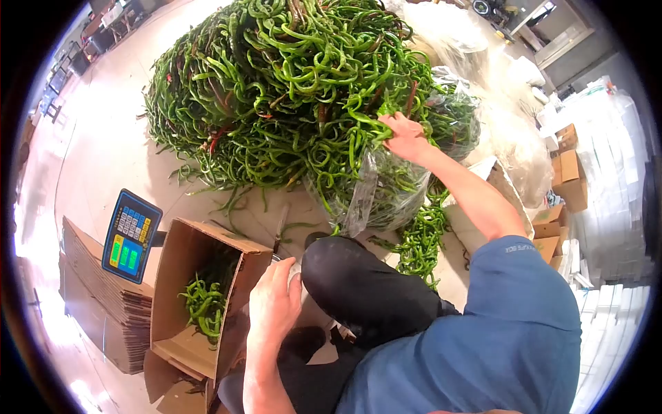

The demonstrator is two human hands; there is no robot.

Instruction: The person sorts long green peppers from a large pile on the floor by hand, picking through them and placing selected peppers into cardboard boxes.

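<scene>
A large heap of long green chili peppers (276,90), with a few red ones, fills the top middle of the view. My right hand (407,138) is closed on some green chili peppers (369,124) at the heap's right side, above a clear plastic bag (365,200). Beside my knee, near the rim of an open cardboard box (165,290), my left hand (272,300) is held with fingers curled. Whatever those fingers may hold is too unclear to make out. Inside the box lies a small pile of green chili peppers (205,303).
A scale display (131,238) stands left of the box, over a stack of flattened cardboard (103,303). More chili peppers (424,241) lie on the floor by my knee. Boxes (569,176) and white foam containers (600,152) line the right side.
</scene>
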